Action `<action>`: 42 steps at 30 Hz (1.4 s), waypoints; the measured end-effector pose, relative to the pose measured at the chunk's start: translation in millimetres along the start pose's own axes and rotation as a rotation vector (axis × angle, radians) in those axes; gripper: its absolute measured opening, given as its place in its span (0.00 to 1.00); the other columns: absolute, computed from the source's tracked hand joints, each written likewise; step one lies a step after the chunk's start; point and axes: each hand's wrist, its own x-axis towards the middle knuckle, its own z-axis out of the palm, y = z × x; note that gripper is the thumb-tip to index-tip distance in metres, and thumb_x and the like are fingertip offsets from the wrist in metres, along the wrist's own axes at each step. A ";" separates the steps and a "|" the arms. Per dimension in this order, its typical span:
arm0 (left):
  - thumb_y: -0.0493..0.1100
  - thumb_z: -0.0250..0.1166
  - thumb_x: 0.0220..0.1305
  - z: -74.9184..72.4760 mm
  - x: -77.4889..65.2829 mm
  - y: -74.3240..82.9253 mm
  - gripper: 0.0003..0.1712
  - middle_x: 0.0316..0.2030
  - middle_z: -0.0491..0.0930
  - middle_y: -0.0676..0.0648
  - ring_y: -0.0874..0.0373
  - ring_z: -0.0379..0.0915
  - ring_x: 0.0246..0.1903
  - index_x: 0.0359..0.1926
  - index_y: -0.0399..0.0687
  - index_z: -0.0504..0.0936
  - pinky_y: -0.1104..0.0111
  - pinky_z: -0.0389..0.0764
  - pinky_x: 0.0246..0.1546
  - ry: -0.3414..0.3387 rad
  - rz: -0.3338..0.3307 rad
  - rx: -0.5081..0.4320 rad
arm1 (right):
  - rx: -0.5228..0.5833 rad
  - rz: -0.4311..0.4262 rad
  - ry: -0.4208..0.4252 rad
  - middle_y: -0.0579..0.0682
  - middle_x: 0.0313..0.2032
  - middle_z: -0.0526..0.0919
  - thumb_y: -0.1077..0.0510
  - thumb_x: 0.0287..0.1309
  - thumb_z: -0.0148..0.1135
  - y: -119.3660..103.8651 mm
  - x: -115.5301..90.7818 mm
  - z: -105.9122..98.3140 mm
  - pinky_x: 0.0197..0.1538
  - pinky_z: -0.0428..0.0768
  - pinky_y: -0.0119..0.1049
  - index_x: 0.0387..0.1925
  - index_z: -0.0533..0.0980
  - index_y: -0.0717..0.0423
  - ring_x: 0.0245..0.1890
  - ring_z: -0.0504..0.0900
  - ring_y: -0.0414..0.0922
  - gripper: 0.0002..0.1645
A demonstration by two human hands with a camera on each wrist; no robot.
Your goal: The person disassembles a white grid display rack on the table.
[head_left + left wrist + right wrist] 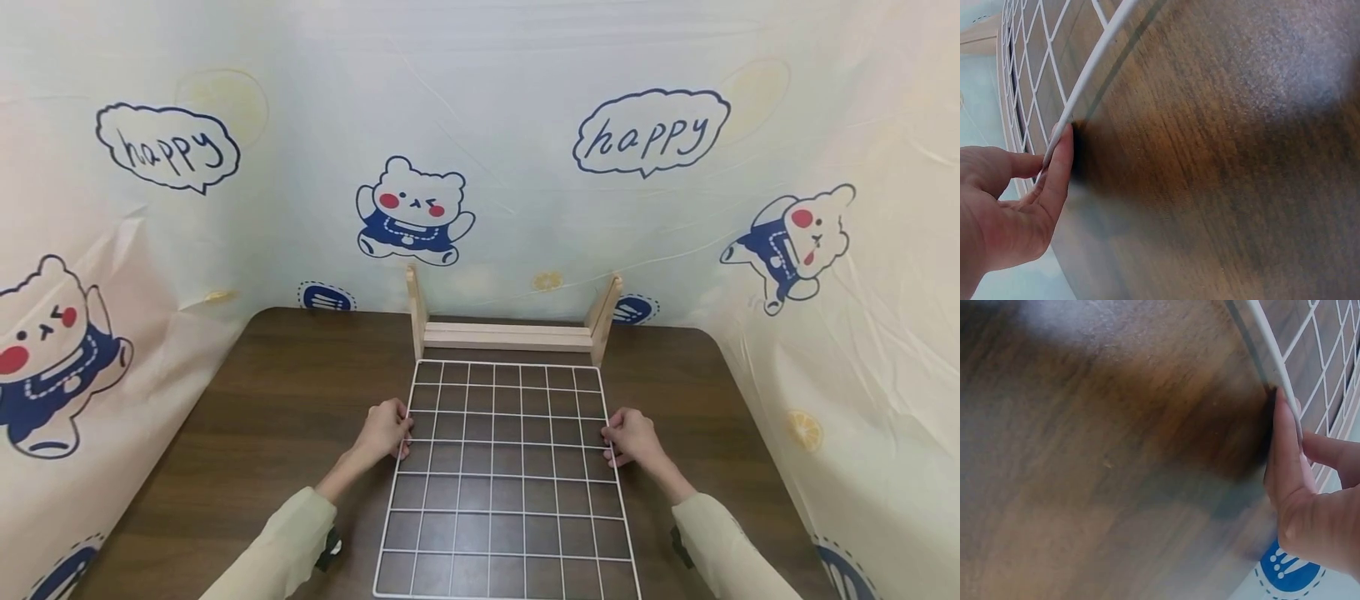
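Note:
A white wire grid panel (492, 475) lies in front of me, its long sides running away from me and its far edge close to a wooden stand. My left hand (387, 430) pinches the left side wire, with thumb above and fingers beneath, as the left wrist view shows at the frame wire (1094, 59). On the opposite side my right hand (632, 435) grips the right side wire (1272, 347) in the same way. A thin shadow of the wire falls on the tabletop beside it in both wrist views.
The wooden stand (507, 337) has two uprights joined by a pale crossbar, near the back edge of the dark brown table (315, 383). Behind and at both sides hangs a printed cloth (517, 225) with bears and "happy" bubbles.

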 end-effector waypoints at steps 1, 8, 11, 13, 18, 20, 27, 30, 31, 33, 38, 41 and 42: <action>0.25 0.59 0.61 0.4 0.1 -0.2 0.06 0.12 0.77 0.41 0.51 0.75 0.07 0.29 0.31 0.71 0.63 0.78 0.08 0.002 0.015 0.010 | -0.033 -0.017 0.008 0.58 0.19 0.79 0.72 0.56 0.58 0.1 0.3 0.3 0.17 0.82 0.41 0.29 0.69 0.69 0.13 0.81 0.48 0.05; 0.25 0.62 0.57 0.2 0.1 0.3 0.10 0.12 0.76 0.45 0.58 0.73 0.06 0.25 0.36 0.71 0.68 0.76 0.07 0.033 0.099 0.168 | -0.224 -0.105 0.069 0.54 0.14 0.77 0.71 0.55 0.58 -3.8 0.2 1.6 0.14 0.80 0.39 0.25 0.67 0.64 0.08 0.78 0.45 0.09; 0.27 0.64 0.57 -1.4 -0.1 3.7 0.11 0.12 0.74 0.49 0.61 0.71 0.06 0.23 0.39 0.72 0.69 0.75 0.08 0.062 0.130 0.300 | -0.288 -0.114 0.090 0.53 0.14 0.77 0.70 0.56 0.59 -6.0 -0.6 1.6 0.13 0.79 0.37 0.24 0.68 0.63 0.08 0.78 0.44 0.09; 0.29 0.65 0.56 -2.6 0.7 5.9 0.11 0.12 0.73 0.51 0.60 0.72 0.09 0.22 0.41 0.72 0.68 0.74 0.11 0.074 0.140 0.373 | -0.321 -0.114 0.100 0.52 0.14 0.76 0.69 0.57 0.59 -8.3 -1.2 1.4 0.13 0.79 0.36 0.24 0.69 0.63 0.08 0.78 0.43 0.10; 0.31 0.66 0.54 -4.6 2.4 8.2 0.12 0.14 0.71 0.51 0.53 0.72 0.18 0.21 0.43 0.72 0.61 0.73 0.17 0.088 0.156 0.465 | -0.397 -0.115 0.111 0.50 0.15 0.75 0.67 0.57 0.61 -12.4 -2.3 0.4 0.15 0.79 0.35 0.24 0.70 0.62 0.08 0.78 0.45 0.09; 0.31 0.66 0.54 -4.7 2.2 8.2 0.12 0.15 0.71 0.50 0.52 0.72 0.19 0.21 0.43 0.72 0.60 0.73 0.17 0.087 0.155 0.471 | -0.416 -0.110 0.113 0.50 0.15 0.75 0.67 0.56 0.61 -12.2 -2.1 0.7 0.16 0.80 0.35 0.24 0.71 0.61 0.08 0.79 0.45 0.08; 0.30 0.66 0.53 -4.9 1.0 9.2 0.11 0.16 0.71 0.49 0.50 0.73 0.20 0.22 0.42 0.71 0.57 0.74 0.18 0.098 0.159 0.477 | -0.428 -0.090 0.102 0.51 0.15 0.74 0.67 0.55 0.60 -9.5 0.9 2.5 0.18 0.81 0.37 0.24 0.69 0.59 0.08 0.79 0.45 0.09; 0.29 0.65 0.53 -4.0 0.8 8.6 0.11 0.17 0.72 0.47 0.48 0.74 0.22 0.23 0.42 0.71 0.55 0.75 0.19 0.102 0.165 0.488 | -0.429 -0.087 0.101 0.52 0.16 0.74 0.67 0.55 0.60 -10.1 0.6 3.0 0.18 0.81 0.37 0.24 0.69 0.60 0.08 0.79 0.45 0.09; 0.29 0.65 0.53 -3.5 1.0 8.1 0.11 0.17 0.72 0.47 0.47 0.75 0.22 0.23 0.42 0.71 0.54 0.75 0.19 0.103 0.166 0.490 | -0.433 -0.083 0.101 0.52 0.16 0.74 0.66 0.55 0.60 -10.5 0.5 3.1 0.18 0.80 0.37 0.24 0.69 0.60 0.08 0.79 0.45 0.09; 0.29 0.65 0.53 -2.5 1.7 7.4 0.11 0.17 0.72 0.47 0.47 0.75 0.22 0.23 0.42 0.71 0.53 0.75 0.20 0.106 0.168 0.495 | -0.433 -0.074 0.100 0.52 0.17 0.74 0.66 0.56 0.59 -11.3 0.1 3.2 0.17 0.80 0.38 0.24 0.69 0.60 0.08 0.79 0.46 0.08; 0.29 0.64 0.53 -0.9 1.7 6.0 0.11 0.17 0.71 0.47 0.48 0.74 0.22 0.24 0.42 0.70 0.53 0.75 0.20 0.106 0.183 0.487 | -0.453 -0.048 0.091 0.53 0.18 0.75 0.64 0.57 0.60 -12.8 -0.6 1.6 0.20 0.81 0.39 0.25 0.70 0.60 0.09 0.80 0.45 0.08; 0.28 0.64 0.53 -0.4 1.2 4.6 0.11 0.18 0.71 0.47 0.48 0.74 0.21 0.24 0.41 0.70 0.54 0.75 0.20 0.105 0.189 0.484 | -0.442 -0.035 0.081 0.52 0.17 0.75 0.64 0.57 0.60 -12.1 -0.7 0.7 0.20 0.81 0.39 0.25 0.70 0.60 0.09 0.80 0.45 0.08; 0.28 0.65 0.53 -0.1 1.5 4.1 0.11 0.18 0.71 0.47 0.48 0.74 0.22 0.23 0.41 0.70 0.54 0.75 0.20 0.108 0.192 0.486 | -0.426 -0.027 0.077 0.52 0.17 0.75 0.64 0.57 0.60 -11.2 -0.4 0.4 0.20 0.81 0.39 0.25 0.70 0.60 0.09 0.79 0.44 0.08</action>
